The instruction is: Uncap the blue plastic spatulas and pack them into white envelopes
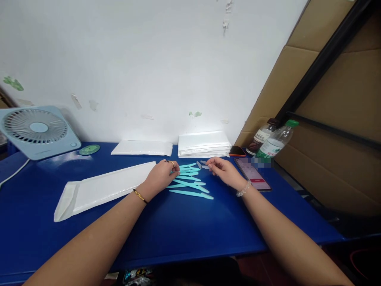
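Observation:
Several slim turquoise eyebrow razors [190, 193] lie fanned out on the blue table [178, 234], their wider ends pointing right. My left hand [162, 174] is closed at the handle ends of the upper razors, with thumb and fingertips pinched on one. Just right of the razors' upper ends are small translucent blade caps [199, 164]. At these caps my right hand [224, 171] has its thumb and index finger together on one. A long white padded mailer [110, 188] lies slanted beneath and beside my left hand, its flap end toward the lower left.
Stacked white mailers [204, 145] and another white mailer [143, 147] lie along the wall. At right are a lit phone [253, 174], a dark phone [237, 151] and two bottles [275, 141]. A blue fan [40, 129] and green disc [89, 149] stand left.

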A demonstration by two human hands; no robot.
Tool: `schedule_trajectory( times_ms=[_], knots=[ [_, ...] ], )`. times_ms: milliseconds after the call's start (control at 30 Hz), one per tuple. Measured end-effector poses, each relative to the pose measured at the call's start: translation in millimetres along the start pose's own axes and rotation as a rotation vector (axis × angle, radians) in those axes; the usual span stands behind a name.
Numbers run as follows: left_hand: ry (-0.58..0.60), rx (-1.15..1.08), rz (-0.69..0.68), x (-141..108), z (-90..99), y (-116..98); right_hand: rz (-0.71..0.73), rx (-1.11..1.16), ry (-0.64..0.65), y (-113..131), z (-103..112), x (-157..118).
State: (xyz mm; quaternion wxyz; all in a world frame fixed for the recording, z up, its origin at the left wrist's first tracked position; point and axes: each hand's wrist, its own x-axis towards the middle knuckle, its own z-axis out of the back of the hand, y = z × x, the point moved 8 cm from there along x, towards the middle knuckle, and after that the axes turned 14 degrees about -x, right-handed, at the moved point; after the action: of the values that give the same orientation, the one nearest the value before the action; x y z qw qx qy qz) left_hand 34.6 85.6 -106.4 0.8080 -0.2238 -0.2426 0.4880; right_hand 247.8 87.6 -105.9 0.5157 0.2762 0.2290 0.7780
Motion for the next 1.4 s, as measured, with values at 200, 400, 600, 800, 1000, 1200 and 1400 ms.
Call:
schedule_trajectory(
  times_ms=[200, 400, 600, 800, 1000, 1200, 1400],
  knots=[
    [-0.004, -0.009, -0.007, 0.3, 1.2, -1.7, -0.142, 0.325, 0.068, -12.6, -8.5, 0.7],
    [0.005, -0.029, -0.006, -0.1, 0.2, -3.7, -0.110, 0.303, 0.044, -10.9, -11.0, 2.2],
    [0.009, -0.050, -0.001, -0.2, 0.0, -2.4, -0.109, 0.283, -0.002, -4.8, -7.3, 1.6],
    [0.023, -0.075, -0.003, -0.7, -1.9, -5.7, -0.062, 0.293, 0.029, -0.8, -14.9, 1.1],
    [0.130, -0.169, -0.037, -6.1, -9.9, -16.6, -0.053, 0.320, 0.164, 2.2, -19.4, -4.5],
    [0.135, -0.288, 0.035, -8.3, -8.2, -19.2, -0.063, 0.417, 0.198, 11.2, -23.4, -6.5],
    [0.181, -0.239, -0.022, -9.4, -10.1, -24.8, -0.074, 0.146, 0.063, 3.9, 18.2, -7.1]
  ],
)
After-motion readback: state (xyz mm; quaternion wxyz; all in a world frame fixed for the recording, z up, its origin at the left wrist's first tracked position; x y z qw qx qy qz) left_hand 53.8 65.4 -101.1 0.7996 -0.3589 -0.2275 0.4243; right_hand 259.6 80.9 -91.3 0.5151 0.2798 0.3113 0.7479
